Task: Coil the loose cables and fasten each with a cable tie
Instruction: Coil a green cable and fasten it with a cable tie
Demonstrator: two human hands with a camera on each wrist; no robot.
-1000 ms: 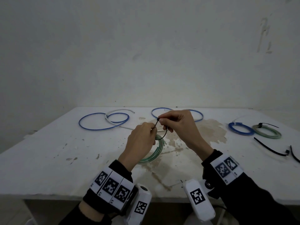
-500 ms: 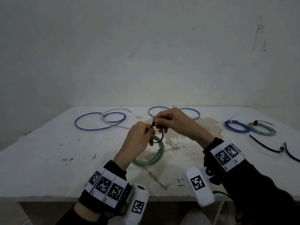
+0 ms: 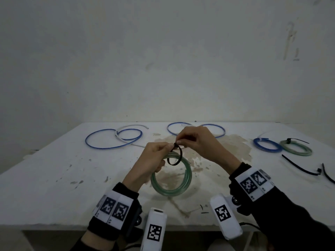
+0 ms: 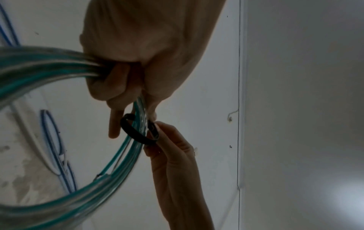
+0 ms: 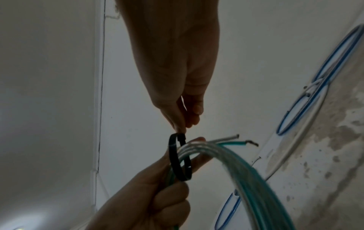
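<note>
My left hand (image 3: 154, 156) grips a coil of green and clear cable (image 3: 171, 187) and holds it up over the middle of the white table (image 3: 54, 187). A black cable tie (image 3: 176, 157) forms a loose loop around the coil's strands. My right hand (image 3: 195, 142) pinches the tie at its top, fingertip to thumb. In the left wrist view the coil (image 4: 59, 194) runs through my curled fingers (image 4: 110, 87) and the tie (image 4: 135, 133) rings it. In the right wrist view the tie (image 5: 180, 158) circles the strands (image 5: 246, 171) just below my pinching fingertips (image 5: 180, 126).
Loose blue and white cables (image 3: 112, 140) lie at the back left, another blue cable (image 3: 213, 130) behind my hands. At the right sit a tied blue coil (image 3: 267, 144) and a tied green coil (image 3: 296, 147). Spare black ties (image 3: 301, 165) lie near the right edge.
Both hands have shifted slightly left and nearer with the coil. The tie's loop now hangs more visibly around the strands, and the coil hangs lower and rounder below my left hand.
</note>
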